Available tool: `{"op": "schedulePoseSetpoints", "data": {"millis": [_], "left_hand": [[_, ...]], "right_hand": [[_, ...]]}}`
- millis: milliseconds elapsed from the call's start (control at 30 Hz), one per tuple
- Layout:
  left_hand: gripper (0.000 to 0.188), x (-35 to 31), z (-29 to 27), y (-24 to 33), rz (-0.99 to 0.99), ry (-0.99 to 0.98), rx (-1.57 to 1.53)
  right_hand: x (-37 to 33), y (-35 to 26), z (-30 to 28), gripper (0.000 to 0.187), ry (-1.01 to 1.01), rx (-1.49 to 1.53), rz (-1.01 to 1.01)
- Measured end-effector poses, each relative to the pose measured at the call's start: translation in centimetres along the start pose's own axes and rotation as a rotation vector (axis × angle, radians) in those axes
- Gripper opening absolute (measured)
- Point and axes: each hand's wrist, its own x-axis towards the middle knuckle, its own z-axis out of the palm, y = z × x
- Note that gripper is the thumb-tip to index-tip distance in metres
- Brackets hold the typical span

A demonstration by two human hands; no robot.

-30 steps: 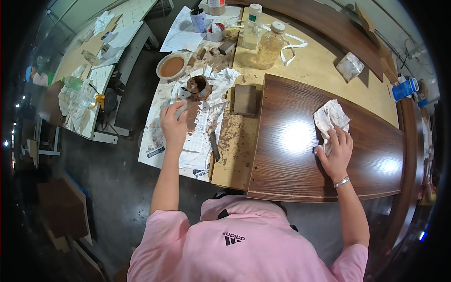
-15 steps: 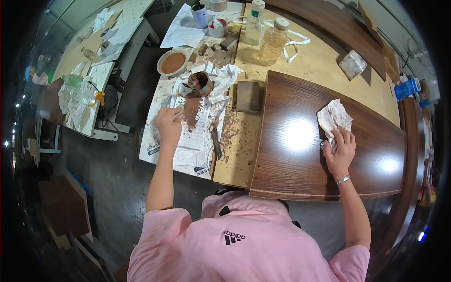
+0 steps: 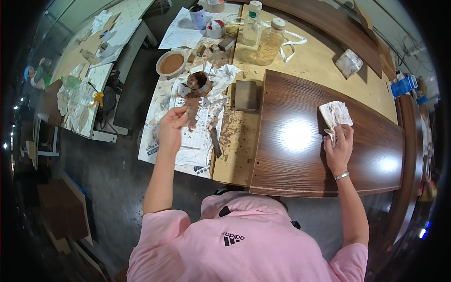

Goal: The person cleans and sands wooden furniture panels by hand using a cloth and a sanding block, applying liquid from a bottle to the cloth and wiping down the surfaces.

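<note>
black print [image 3: 231,239] marks the pink shirt [image 3: 268,251]; right grip [image 3: 340,149] holds stained cloth [image 3: 335,114].

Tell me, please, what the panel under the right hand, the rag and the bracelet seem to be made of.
Panel: wood or a wood-look laminate, dark brown and glossy, going by the streaky grain and bright reflections. Rag: soft cloth, or perhaps paper, whitish and matte with dark smudges, judging by its creases. Bracelet: probably metal, silvery and shiny, given its glints.

Grey floor [image 3: 115,167]; cluttered white bench [image 3: 136,10] left; pale wall [image 3: 87,11].
</note>
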Motion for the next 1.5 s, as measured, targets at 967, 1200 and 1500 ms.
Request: {"op": "schedulePoseSetpoints", "data": {"millis": [967, 1200, 1500], "left_hand": [[0.038, 10.1, 19.5, -4.2, 0.705, -0.188, 0.838], [0.035, 7.7, 18.8, -4.0, 0.61, -0.219, 0.821], [0.04, -11.0, 10.0, -1.6, 0.528, -0.523, 0.814]], "right_hand": [[0.6, -0.5, -0.2, 0.041, 0.056, -0.168, -0.064], [0.3, -0.5, -0.1, 0.04, 0.047, -0.152, -0.049], [0.4, -0.5, -0.4, 0.038, 0.067, -0.183, -0.084]]}}
